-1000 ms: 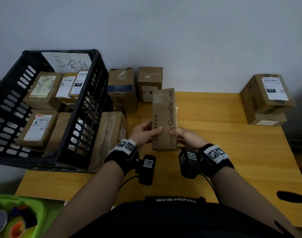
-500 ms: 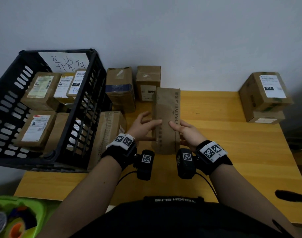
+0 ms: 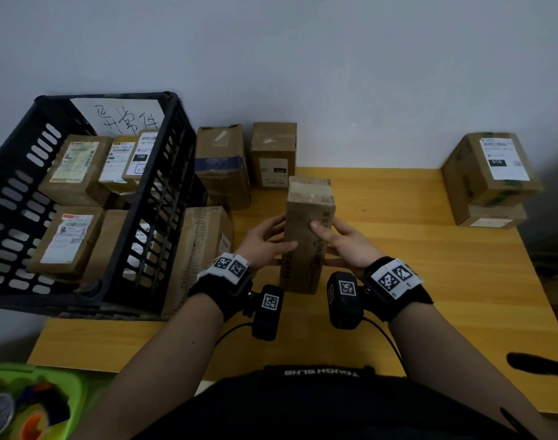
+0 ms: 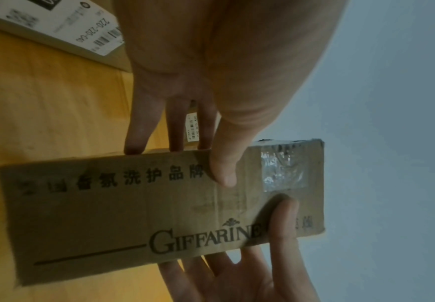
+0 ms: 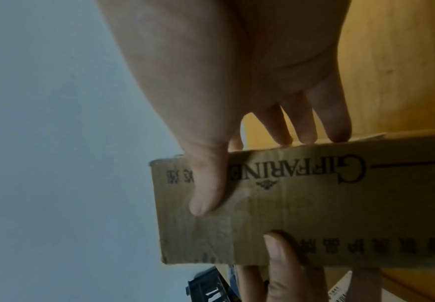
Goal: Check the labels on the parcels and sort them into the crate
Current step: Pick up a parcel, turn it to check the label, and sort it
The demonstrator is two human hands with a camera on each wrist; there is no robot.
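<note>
Just right of the crate (image 3: 119, 249), the long parcel (image 3: 306, 236) stands on end above the table (image 3: 430, 265) — left hand (image 3: 265, 246) and right hand (image 3: 344, 246) clamp its long sides, thumbs pressed on the printed face, probably turning it to find a label.

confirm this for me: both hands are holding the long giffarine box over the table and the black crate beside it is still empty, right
Not quite. The crate is not empty: the head view shows several labelled parcels inside it. The rest holds: the left hand and right hand hold the long Giffarine box over the table.
</note>
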